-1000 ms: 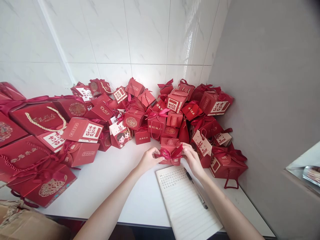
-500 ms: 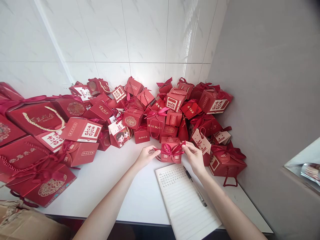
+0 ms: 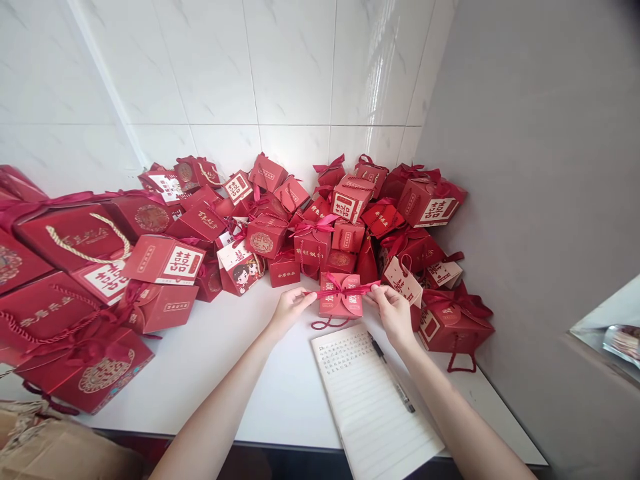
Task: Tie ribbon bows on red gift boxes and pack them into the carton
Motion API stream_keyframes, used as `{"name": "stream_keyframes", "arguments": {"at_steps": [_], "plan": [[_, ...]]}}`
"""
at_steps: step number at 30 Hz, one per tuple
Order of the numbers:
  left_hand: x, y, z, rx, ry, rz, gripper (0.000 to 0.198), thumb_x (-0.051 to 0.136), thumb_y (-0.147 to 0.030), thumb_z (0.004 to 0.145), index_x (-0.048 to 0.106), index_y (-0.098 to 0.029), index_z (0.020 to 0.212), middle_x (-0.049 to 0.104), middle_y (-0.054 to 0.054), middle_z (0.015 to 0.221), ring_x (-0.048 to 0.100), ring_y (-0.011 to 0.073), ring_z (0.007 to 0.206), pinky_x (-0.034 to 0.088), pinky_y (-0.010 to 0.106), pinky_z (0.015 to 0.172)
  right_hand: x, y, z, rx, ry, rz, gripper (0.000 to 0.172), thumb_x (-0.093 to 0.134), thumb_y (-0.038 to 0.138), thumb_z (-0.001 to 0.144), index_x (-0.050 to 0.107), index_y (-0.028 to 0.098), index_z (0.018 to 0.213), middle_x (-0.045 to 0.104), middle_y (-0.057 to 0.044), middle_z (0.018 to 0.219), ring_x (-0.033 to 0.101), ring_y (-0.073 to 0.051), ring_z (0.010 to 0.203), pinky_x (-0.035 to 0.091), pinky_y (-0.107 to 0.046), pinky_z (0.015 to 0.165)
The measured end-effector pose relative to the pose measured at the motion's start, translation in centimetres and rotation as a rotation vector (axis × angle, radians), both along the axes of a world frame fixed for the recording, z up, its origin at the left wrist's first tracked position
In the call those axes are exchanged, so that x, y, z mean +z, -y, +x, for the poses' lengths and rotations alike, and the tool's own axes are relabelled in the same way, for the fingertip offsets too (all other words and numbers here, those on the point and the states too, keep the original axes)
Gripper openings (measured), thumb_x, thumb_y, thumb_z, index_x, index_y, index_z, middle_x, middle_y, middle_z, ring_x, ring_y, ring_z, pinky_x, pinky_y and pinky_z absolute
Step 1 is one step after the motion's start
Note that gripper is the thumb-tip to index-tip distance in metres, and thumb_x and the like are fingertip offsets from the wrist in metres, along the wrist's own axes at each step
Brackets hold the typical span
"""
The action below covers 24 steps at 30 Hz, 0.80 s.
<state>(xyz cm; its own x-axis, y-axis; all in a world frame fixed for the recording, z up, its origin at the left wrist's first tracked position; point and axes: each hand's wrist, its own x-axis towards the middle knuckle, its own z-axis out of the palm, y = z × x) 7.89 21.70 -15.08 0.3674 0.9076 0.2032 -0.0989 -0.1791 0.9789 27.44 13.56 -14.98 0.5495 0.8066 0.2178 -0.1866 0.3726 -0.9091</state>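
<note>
Ribbon (image 3: 357,290) runs almost straight from hand to hand now; half a second ago it stood in looser loops over the box. Small red gift box (image 3: 341,308) now presents its curved flaps more fully to the camera, and a cord loop (image 3: 330,325) shows along its near edge.

Left hand (image 3: 294,309) pinches one side of the ribbon between thumb and fingers; right hand (image 3: 393,311) pinches the other.

Box sits on the white table (image 3: 280,387), in front of the heaped red boxes (image 3: 265,237) and just beyond the notebook (image 3: 370,413), on which a pen (image 3: 393,373) lies. Red card, pale printed characters either side of the middle, dark red ribbon crossing at the centre.

Fingers cover the ribbon where it is gripped; the form of the knot is hard to make out. Notebook's handwriting too small to read. Frame cuts off the cardboard carton (image 3: 65,450) at lower left and a packet (image 3: 623,343) at far right.
</note>
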Motion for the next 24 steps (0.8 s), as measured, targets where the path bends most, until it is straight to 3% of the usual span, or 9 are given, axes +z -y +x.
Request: {"name": "stream_keyframes", "arguments": {"at_steps": [4, 8, 12, 17, 20, 23, 24], "plan": [[0.0, -1.0, -0.6, 0.091, 0.145, -0.071, 0.025, 0.074, -0.038, 0.058, 0.065, -0.015, 0.065, 0.066, 0.003, 0.068, 0.06, 0.0174, 0.068, 0.047, 0.03, 0.071, 0.3, -0.2, 0.8, -0.06, -0.058, 0.016, 0.044, 0.076, 0.054, 0.056, 0.052, 0.017, 0.059, 0.063, 0.001, 0.066, 0.067, -0.017, 0.071, 0.057, -0.034, 0.079], [0.6, -2.7, -2.2, 0.312, 0.386, -0.142, 0.024, 0.07, -0.033, 0.053, 0.053, -0.017, 0.06, 0.061, 0.0, 0.066, 0.059, 0.0145, 0.066, 0.046, 0.027, 0.065, 0.9, 0.1, 1.7, -0.147, -0.096, 0.045, 0.048, 0.076, 0.057, 0.055, 0.046, 0.019, 0.062, 0.057, 0.005, 0.061, 0.068, -0.014, 0.068, 0.059, -0.029, 0.073], [1.2, -4.2, -4.3, 0.527, 0.565, -0.215, 0.021, 0.065, -0.024, 0.049, 0.049, -0.018, 0.062, 0.057, -0.002, 0.065, 0.056, 0.0116, 0.06, 0.042, 0.024, 0.058, 1.6, 0.6, 1.7, -0.157, -0.06, 0.053, 0.048, 0.075, 0.055, 0.057, 0.045, 0.019, 0.064, 0.06, 0.003, 0.061, 0.069, -0.018, 0.065, 0.059, -0.032, 0.066], [1.6, -5.0, -6.1, 0.707, 0.708, -0.289, 0.015, 0.056, -0.023, 0.055, 0.046, -0.018, 0.066, 0.052, -0.004, 0.064, 0.052, 0.0087, 0.058, 0.042, 0.022, 0.059, 3.0, 0.9, 2.5, -0.316, 0.006, 0.129, 0.042, 0.065, 0.055, 0.068, 0.041, 0.02, 0.067, 0.054, 0.007, 0.063, 0.064, -0.012, 0.065, 0.056, -0.035, 0.074], [1.6, -5.0, -6.5, 0.714, 0.741, -0.324, 0.016, 0.056, -0.023, 0.057, 0.049, -0.019, 0.07, 0.054, -0.004, 0.066, 0.052, 0.0086, 0.057, 0.04, 0.021, 0.058, 4.4, 2.7, 2.2, -0.377, 0.099, 0.144, 0.033, 0.066, 0.048, 0.07, 0.052, 0.019, 0.078, 0.06, 0.002, 0.077, 0.062, -0.015, 0.081, 0.051, -0.038, 0.084], [1.5, -4.9, -6.2, 0.647, 0.747, -0.376, 0.017, 0.056, -0.029, 0.061, 0.051, -0.018, 0.073, 0.056, -0.002, 0.067, 0.052, 0.0095, 0.055, 0.039, 0.022, 0.054, 5.2, 6.6, -0.7, -0.386, 0.34, 0.174, 0.029, 0.067, 0.035, 0.075, 0.059, 0.023, 0.1, 0.061, -0.004, 0.105, 0.057, -0.018, 0.1, 0.046, -0.036, 0.09], [1.4, -4.9, -5.9, 0.628, 0.745, -0.394, 0.018, 0.055, -0.031, 0.062, 0.051, -0.018, 0.074, 0.057, -0.001, 0.067, 0.053, 0.0099, 0.055, 0.038, 0.022, 0.054, 5.1, 8.2, -2.4, -0.27, 0.442, 0.22, 0.021, 0.064, 0.033, 0.078, 0.06, 0.024, 0.096, 0.062, -0.004, 0.103, 0.059, -0.018, 0.097, 0.047, -0.035, 0.086]]}}
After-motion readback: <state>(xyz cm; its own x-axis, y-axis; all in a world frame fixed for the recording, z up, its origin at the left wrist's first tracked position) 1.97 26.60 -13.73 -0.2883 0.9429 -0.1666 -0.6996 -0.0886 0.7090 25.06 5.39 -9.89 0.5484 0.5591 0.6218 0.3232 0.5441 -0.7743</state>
